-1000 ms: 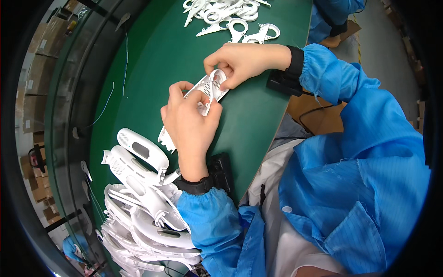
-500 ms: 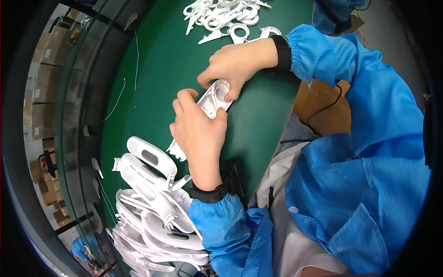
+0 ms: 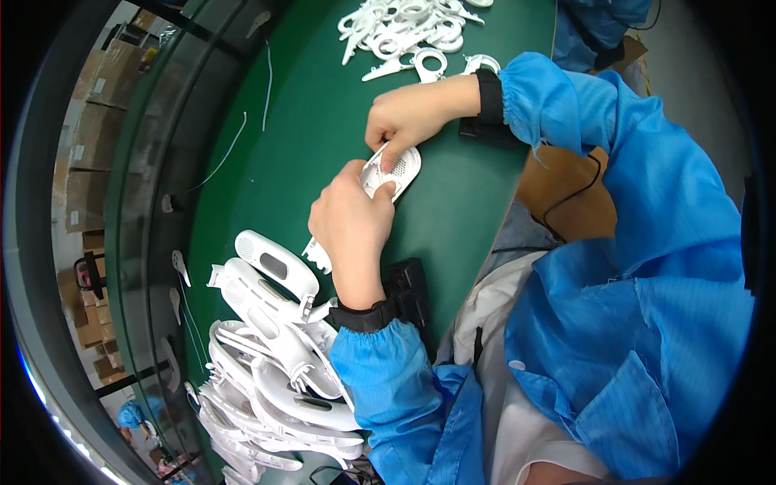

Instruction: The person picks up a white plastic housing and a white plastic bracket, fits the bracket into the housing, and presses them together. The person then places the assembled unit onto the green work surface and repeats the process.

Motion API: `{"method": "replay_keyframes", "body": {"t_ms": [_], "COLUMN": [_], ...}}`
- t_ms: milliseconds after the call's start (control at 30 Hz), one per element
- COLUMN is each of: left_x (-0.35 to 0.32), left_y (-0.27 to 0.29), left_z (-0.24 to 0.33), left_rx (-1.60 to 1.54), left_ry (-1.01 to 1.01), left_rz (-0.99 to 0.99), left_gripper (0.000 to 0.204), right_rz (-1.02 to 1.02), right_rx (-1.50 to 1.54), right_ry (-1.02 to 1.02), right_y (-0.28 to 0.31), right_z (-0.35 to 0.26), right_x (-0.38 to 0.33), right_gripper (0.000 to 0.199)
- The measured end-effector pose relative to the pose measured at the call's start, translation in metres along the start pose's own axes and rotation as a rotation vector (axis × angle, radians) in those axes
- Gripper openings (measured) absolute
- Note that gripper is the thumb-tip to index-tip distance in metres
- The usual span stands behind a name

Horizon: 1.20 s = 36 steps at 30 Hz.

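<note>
The left hand has its grip closed around a white shell, thumb laid along the rim and fingers hidden behind. The right hand keeps a narrow grip at the shell's rounded, perforated end: the thumb presses on the inner face while the other fingers curl beside the rim. Whether they pinch a smaller piece is hidden. The shell, hollow side up and slanted, is over the middle of the green surface, between its two long edges; whether it touches the surface cannot be told.

Beyond the right hand, white ring-shaped parts lie in a loose heap, the nearest ones toward the person's long edge. Beside the left wrist, a pile of white curved housings stretches toward the opposite long edge. Near that edge lies a thin pale cord. Each wrist wears a black band.
</note>
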State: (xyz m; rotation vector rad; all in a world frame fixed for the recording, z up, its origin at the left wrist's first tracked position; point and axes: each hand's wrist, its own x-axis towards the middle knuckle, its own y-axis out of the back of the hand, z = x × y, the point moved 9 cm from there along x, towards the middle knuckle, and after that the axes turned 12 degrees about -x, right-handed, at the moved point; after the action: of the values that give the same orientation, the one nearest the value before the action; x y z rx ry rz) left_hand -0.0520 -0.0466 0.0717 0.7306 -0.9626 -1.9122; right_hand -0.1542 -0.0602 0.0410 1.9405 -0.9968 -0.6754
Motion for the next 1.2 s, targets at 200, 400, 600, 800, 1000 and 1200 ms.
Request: {"method": "replay_keyframes", "body": {"t_ms": [200, 400, 600, 800, 1000, 1200], "left_x": [-0.05, -0.019, -0.013, -0.007, -0.009, -0.013], "left_y": [0.038, -0.015, -0.015, -0.019, -0.02, -0.023], "left_z": [0.023, -0.003, -0.031, -0.018, -0.02, -0.019], "left_rx": [-0.422, -0.663, -0.748, -0.696, -0.616, -0.553], "left_ry": [-0.616, -0.558, -0.387, -0.436, -0.406, -0.421], "left_rz": [0.692, 0.427, 0.406, 0.417, 0.387, 0.345], "left_gripper": [0.03, 0.011, 0.005, 0.003, 0.004, 0.004], "right_rz": [-0.005, 0.216, 0.278, 0.321, 0.34, 0.113], "right_rx": [0.296, 0.621, 0.722, -0.055, -0.696, -0.372], "right_ry": [-0.226, -0.501, -0.389, -0.179, -0.348, -0.364], "right_y": [0.017, 0.036, 0.037, 0.07, 0.083, 0.062], "right_z": [0.052, 0.089, 0.045, 0.055, 0.042, 0.049], "right_x": [0.002, 0.056, 0.14, 0.075, -0.008, -0.01], "right_gripper": [0.026, 0.028, 0.062, 0.035, 0.043, 0.038]}}
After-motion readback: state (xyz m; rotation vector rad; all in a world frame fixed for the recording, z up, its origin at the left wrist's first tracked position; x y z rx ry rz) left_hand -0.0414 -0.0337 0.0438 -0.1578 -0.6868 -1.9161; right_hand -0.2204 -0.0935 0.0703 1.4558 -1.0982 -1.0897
